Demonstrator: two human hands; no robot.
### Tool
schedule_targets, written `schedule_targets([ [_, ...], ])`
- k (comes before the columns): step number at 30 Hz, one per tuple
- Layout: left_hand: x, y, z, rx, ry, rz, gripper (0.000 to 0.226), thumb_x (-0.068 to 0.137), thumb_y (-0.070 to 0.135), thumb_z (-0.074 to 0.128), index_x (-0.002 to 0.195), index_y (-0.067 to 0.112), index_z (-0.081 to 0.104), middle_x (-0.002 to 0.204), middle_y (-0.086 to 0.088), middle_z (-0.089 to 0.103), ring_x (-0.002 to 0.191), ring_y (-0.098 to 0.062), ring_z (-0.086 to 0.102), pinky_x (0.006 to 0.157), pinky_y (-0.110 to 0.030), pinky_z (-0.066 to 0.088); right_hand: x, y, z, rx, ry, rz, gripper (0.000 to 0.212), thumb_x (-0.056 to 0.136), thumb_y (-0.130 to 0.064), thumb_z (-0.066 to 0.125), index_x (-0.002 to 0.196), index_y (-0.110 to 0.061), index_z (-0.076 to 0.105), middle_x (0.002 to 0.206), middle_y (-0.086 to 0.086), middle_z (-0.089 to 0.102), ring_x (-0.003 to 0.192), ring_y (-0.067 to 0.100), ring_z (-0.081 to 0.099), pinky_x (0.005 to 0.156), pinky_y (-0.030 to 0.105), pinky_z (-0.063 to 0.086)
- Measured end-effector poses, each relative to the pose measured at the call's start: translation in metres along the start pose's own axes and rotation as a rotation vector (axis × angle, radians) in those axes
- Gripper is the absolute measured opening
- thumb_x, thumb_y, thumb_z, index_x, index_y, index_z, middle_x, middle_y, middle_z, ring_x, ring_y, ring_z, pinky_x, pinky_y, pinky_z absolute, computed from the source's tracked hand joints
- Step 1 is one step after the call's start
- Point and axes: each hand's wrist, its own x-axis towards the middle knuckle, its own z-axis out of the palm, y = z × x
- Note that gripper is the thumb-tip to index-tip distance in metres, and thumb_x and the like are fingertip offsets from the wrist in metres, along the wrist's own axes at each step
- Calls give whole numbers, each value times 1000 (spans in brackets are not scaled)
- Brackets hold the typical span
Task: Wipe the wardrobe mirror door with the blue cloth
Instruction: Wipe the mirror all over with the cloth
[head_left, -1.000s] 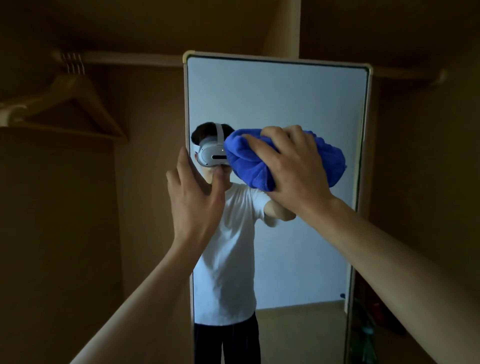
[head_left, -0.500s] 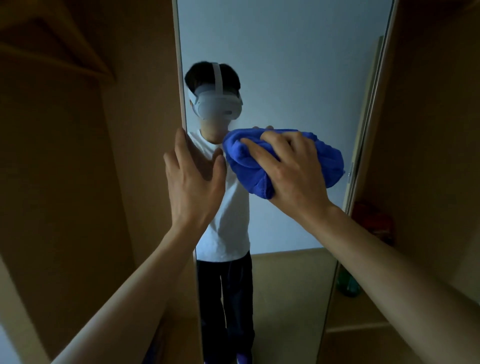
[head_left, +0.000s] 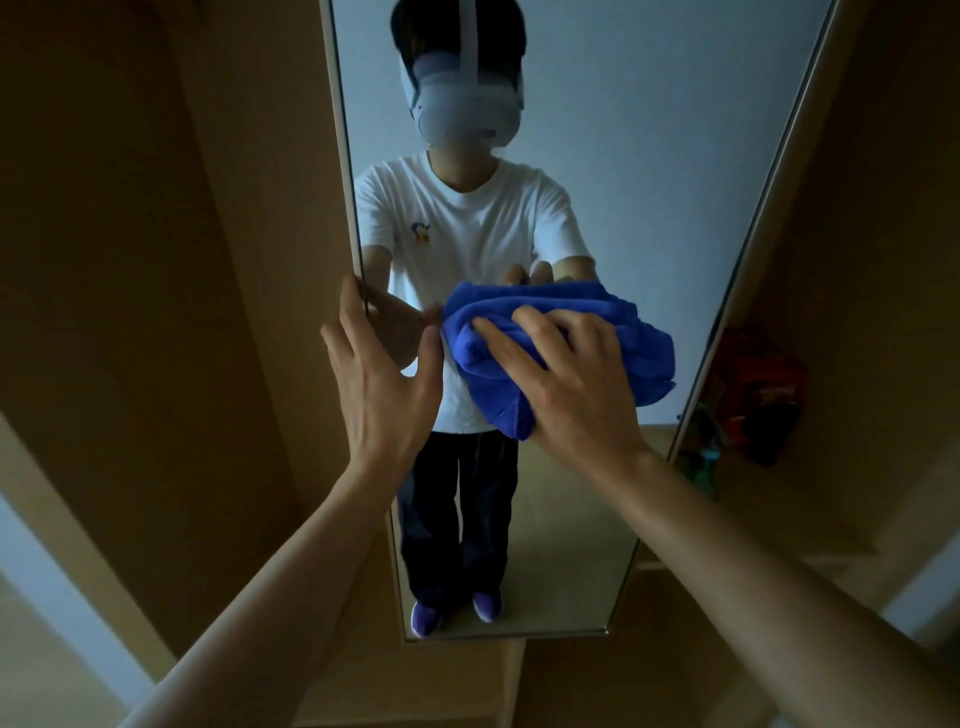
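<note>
Mirror door (head_left: 649, 182); one blue cloth (head_left: 644, 353), seemingly pressed.

Pressing bunched blue cloth (head_left: 644, 358) onto mirror door (head_left: 649, 156) at frame centre, gripped by right hand (head_left: 576, 384). Bracing left hand (head_left: 379, 379), fingers straight, on door's left edge, thumb just beside cloth. Reflecting person in white T-shirt, upper centre. Blurry red object (head_left: 753, 384) at right.
</note>
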Motion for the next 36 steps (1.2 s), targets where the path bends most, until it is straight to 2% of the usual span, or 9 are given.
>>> schedule_targets([
  [6,-27,-26,10,-16,-1,-21,93,92,36,72,162,27,11,139,1,35,120,-8,46,93,-28,46,-34,-15,12,31,-49,27,49,95,-23,63,143,-25,54,133,8,60,109,32,54,95,48,43],
  [9,-44,-45,15,-16,-19,-50,95,92,37,73,162,26,10,139,1,35,116,-5,44,84,-5,39,-52,-24,16,11,-63,36,50,94,-24,66,143,-25,55,132,8,61,109,31,53,95,47,43],
  [10,-50,-52,16,-13,-29,-72,96,92,37,72,162,26,9,136,5,33,115,-2,42,82,-3,37,-59,-27,17,8,-75,38,51,94,-25,67,143,-25,55,132,8,61,109,31,52,95,47,43],
  [16,-85,-90,21,4,-124,-209,95,93,37,71,162,31,6,140,6,35,133,-17,43,106,-41,44,-110,-51,30,12,-193,17,52,94,-24,66,144,-25,53,133,8,62,110,30,48,94,45,43],
  [19,-101,-108,21,16,-167,-263,93,92,38,70,161,32,8,144,4,35,136,-20,44,109,-48,45,-136,-61,39,-2,-242,5,51,96,-20,61,146,-25,52,133,8,61,111,29,46,94,44,44],
  [22,-118,-126,23,15,-205,-305,91,91,37,71,160,30,12,144,5,36,136,-14,42,110,-39,42,-157,-70,50,3,-241,25,46,99,-21,59,144,-25,53,131,7,63,109,29,48,93,43,44],
  [27,-141,-152,26,40,-249,-345,84,91,37,69,158,24,20,148,-2,38,135,-9,38,105,-33,39,-194,-87,63,60,-309,64,41,110,-27,31,142,-26,56,130,6,59,107,28,50,92,43,45],
  [32,-160,-171,31,57,-286,-387,88,91,34,72,159,26,16,153,0,32,137,-8,36,104,-26,36,-235,-100,80,38,-343,31,39,105,-24,48,143,-28,54,131,4,46,108,27,47,95,42,41],
  [36,-175,-188,34,61,-324,-416,93,91,30,73,161,25,11,154,6,26,130,17,26,97,-1,25,-268,-112,95,76,-398,30,43,100,-24,56,144,-27,53,131,5,49,108,28,48,94,43,39],
])
